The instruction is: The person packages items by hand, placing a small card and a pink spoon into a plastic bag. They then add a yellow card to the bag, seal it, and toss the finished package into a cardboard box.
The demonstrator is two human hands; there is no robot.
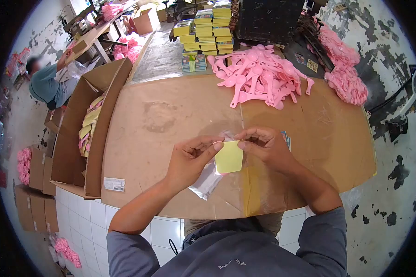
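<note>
A small yellow card (229, 158) is upright between my hands, over the middle of the cardboard-covered table. My left hand (195, 156) pinches its upper left corner between thumb and fingers. At the upper right corner, my right hand (266, 147) has the same kind of pinch. Clear plastic bags (206, 183) lie beneath and left of the card, partly covered by it and my left hand. A bit of pink shows just under the card's lower edge. Printed cards (286, 138) stick out behind my right hand.
A heap of pink plastic spoons (263, 78) lies at the table's back, beside stacked yellow-edged card packs (203, 34). An open carton (107, 87) with yellow and pink packs stands left. Pink bundles (349, 78) sit at the right. Another person (48, 83) works far left.
</note>
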